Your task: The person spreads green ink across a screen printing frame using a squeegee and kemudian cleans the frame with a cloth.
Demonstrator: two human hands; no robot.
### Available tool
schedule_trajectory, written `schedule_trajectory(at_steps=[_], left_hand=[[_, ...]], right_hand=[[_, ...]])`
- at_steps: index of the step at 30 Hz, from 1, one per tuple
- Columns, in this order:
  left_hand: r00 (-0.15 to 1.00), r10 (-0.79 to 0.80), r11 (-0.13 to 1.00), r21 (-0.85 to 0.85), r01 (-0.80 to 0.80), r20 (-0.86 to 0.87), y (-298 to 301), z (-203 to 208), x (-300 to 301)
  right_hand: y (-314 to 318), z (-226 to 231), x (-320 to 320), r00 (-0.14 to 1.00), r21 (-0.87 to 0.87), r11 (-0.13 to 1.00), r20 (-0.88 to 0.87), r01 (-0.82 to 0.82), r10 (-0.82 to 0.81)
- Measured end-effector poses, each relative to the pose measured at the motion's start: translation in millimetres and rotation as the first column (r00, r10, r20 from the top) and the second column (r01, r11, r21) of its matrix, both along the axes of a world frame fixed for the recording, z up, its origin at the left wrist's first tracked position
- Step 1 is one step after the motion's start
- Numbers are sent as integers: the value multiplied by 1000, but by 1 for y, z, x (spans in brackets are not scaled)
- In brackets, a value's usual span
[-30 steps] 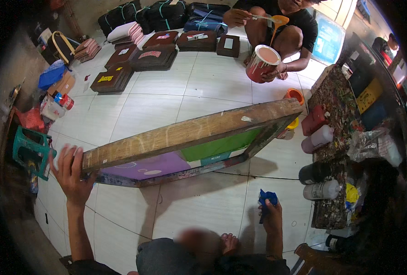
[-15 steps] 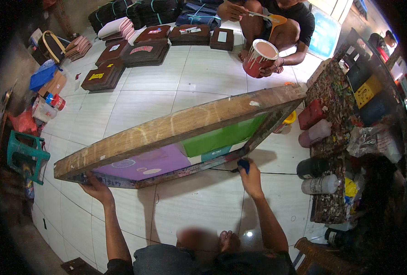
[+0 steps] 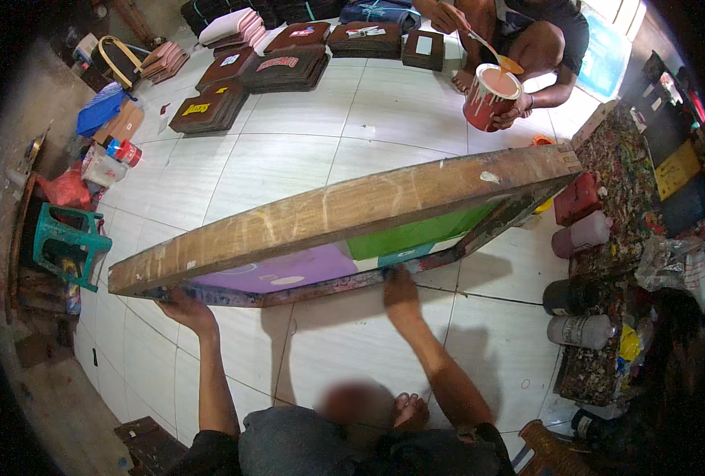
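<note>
A large wooden-framed printing screen [image 3: 305, 213] is held tilted above the tiled floor, its mesh showing purple, green and teal areas. At its lower left corner my left hand [image 3: 190, 312] grips the frame, fingers partly hidden beneath it. My right hand [image 3: 402, 297] is closed up against the near lower edge, below the teal patch. A small dark blue thing, perhaps a wad of cloth, is in its fingers and mostly hidden by the frame. Across from me, a person holds a red paint can [image 3: 491, 97] and a spoon-like stirring tool [image 3: 487, 49] with orange paint.
Stacks of dark brown pieces [image 3: 210, 107] lie on the floor beyond the screen. A teal plastic stool [image 3: 71, 238] stands at left. On the right, a paint-spattered low bench [image 3: 618, 170] has bottles [image 3: 581, 331] and tubs alongside.
My right hand has moved left and up against the screen, taking the dark blue thing partly out of sight. The other person's stirring tool has come down to the can.
</note>
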State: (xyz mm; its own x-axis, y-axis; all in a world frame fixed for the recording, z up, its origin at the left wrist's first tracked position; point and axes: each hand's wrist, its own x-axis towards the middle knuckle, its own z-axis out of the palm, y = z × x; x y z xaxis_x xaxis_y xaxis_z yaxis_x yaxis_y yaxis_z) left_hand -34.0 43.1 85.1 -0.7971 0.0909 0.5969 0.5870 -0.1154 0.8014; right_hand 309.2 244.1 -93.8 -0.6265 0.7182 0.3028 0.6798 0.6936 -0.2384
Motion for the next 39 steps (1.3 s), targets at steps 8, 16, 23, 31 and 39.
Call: schedule_trajectory(at_steps=[8, 16, 23, 31, 39], left_hand=[[995, 95, 921, -379, -89, -3, 0, -53, 29], [973, 140, 902, -428, -50, 182, 4, -89, 27], [865, 162, 879, -330, -345, -475, 16, 108, 3], [524, -95, 816, -367, -445, -846, 49, 275, 42], [385, -334, 743, -492, -454, -860, 71, 293, 95]], right_hand=[[-53, 78, -9, 972, -415, 887, -199, -202, 129], [-105, 99, 86, 797, -636, 770, -445, 41, -409], [-145, 105, 170, 469, -790, 597, -478, 140, -743], [-124, 98, 164, 400, -811, 530, -412, 249, -819], [-83, 116, 162, 399, -745, 658, -574, 109, -715]])
